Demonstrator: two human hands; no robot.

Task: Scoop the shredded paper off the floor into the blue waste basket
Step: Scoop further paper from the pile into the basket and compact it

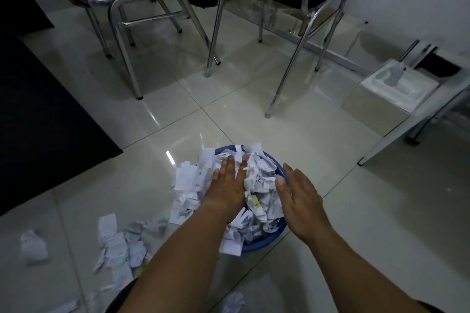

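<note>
Head view looks down at the blue waste basket [281, 239], which is heaped with shredded paper [259, 185] well above its rim. Left hand [225, 185] lies flat on top of the heap with fingers spread and palm down, pressing on it and not closed around any piece. Right hand [298, 193] is open too, fingers straight, at the right edge of the basket; whether it touches the paper or the rim I cannot tell. More torn paper on the floor [119, 246] lies to the left of the basket and under the left forearm. Most of the basket wall is covered by paper and arms. One scrap at the bottom edge is blurred.
</note>
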